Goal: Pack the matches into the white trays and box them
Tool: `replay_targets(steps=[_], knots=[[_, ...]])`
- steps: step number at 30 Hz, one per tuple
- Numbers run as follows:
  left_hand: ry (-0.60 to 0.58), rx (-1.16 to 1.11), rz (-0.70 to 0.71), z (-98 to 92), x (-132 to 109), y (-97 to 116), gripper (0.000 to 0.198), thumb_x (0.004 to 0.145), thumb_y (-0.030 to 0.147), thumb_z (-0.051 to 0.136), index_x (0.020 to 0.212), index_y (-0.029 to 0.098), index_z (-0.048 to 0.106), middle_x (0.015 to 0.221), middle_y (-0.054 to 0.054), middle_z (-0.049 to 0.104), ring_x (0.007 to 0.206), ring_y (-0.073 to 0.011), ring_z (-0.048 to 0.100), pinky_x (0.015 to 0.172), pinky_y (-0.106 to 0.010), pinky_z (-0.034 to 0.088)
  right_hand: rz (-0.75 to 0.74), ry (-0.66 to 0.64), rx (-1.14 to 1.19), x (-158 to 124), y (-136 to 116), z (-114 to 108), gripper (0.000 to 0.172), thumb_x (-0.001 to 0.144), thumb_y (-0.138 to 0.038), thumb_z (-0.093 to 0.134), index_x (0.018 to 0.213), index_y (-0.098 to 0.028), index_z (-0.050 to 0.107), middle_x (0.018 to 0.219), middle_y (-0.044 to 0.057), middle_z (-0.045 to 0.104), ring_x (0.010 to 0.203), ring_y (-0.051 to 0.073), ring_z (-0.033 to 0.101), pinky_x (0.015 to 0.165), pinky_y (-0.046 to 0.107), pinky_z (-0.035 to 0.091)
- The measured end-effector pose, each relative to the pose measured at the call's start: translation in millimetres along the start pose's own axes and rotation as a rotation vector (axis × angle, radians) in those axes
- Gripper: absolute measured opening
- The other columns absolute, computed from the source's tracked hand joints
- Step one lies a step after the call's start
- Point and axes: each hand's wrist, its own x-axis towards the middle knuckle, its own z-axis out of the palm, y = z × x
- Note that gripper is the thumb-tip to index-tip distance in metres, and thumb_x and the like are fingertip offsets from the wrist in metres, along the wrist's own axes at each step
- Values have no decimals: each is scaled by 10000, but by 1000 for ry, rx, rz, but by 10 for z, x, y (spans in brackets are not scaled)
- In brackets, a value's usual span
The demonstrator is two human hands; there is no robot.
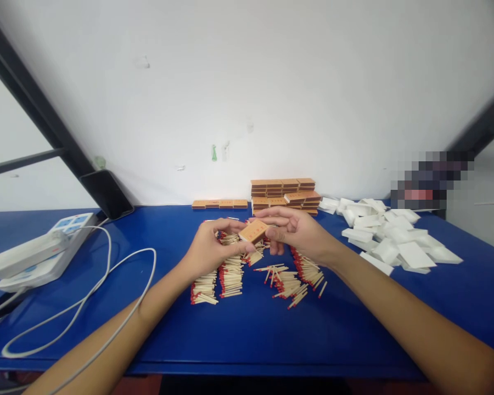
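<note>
Both my hands meet over the middle of the blue table (247, 329). Between them is a small orange matchbox (253, 231), tilted. My left hand (209, 247) pinches its left end with curled fingers. My right hand (296, 230) grips its right end, fingers bent round it. Under the hands lie several bundles of red-tipped matches (230, 277) and a looser heap of matches (290, 282) to the right.
A stack of orange matchboxes (284, 195) stands behind the hands, with a low row of matchboxes (219, 204) to its left. White inner trays (391, 236) lie heaped at the right. A white power strip (37, 255) with a looping cable (107, 285) sits left; a phone (107, 193) leans on the wall.
</note>
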Motion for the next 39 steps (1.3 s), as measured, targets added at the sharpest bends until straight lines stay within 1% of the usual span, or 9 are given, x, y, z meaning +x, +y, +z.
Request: replay_targets(steps=[3,8,10,14,18,23,27,31,39], knots=[[40,109,7,-12,-6,13,313,816,439,871,1020,210,808,1019,-74,824,923,-231,750,873,-388,572,-11,90,-46,7,-13,-5,548,809,-440,892,1267,-224,684,934,76,806,619,158,713,500,278,573],[-31,473,96,-395,180,-95,331,908,476,751,1134,239,800,1183,-78,805,1083,-261,733,993,-412,553,-31,120,-101,27,32,-9,561,827,-463,863,1302,-245,659,1460,168,652,710,158,736,504,301,630],[10,751,-27,-696,319,-204,370,932,499,689,1172,235,789,1239,-77,792,1161,-283,717,1033,-402,541,-37,171,-148,43,78,-31,485,871,-474,818,1267,-239,667,1401,158,676,708,150,727,495,291,632],[52,904,-199,-1303,556,-486,367,918,400,615,1137,167,796,1193,-135,800,1146,-368,727,1009,-443,545,-34,228,-227,67,163,-91,375,933,-485,751,1206,-237,683,1198,115,719,693,142,713,485,273,622],[69,1005,-324,-1628,620,-793,395,881,421,591,1057,138,804,1122,-180,807,1110,-404,728,991,-456,539,-40,225,-254,63,176,-89,339,950,-457,723,1200,-235,668,1116,87,702,675,140,698,481,277,609],[40,1014,-404,-1638,576,-1135,383,854,448,620,1022,166,816,1023,-153,824,986,-349,765,853,-364,567,-1,226,-298,55,133,-50,310,932,-430,728,1157,-222,684,1042,83,717,670,147,690,473,271,573],[78,1032,-370,-1524,564,-1283,405,905,437,600,1115,152,797,1160,-177,804,1087,-353,743,920,-385,548,27,216,-344,48,120,-52,310,926,-450,730,1129,-219,697,856,58,732,648,168,680,505,304,571],[128,1046,-331,-1414,573,-1316,381,935,445,608,1145,182,785,1161,-155,804,1084,-346,738,925,-394,538,17,190,-420,35,113,-58,240,937,-430,707,1068,-228,710,675,13,681,645,198,691,557,344,580],[186,1045,-308,-1303,546,-1218,487,941,487,635,1303,171,719,1131,-168,802,1066,-371,724,930,-432,523,-104,220,-678,54,87,-130,206,949,-397,635,950,-224,746,725,26,718,640,187,652,600,336,498]])
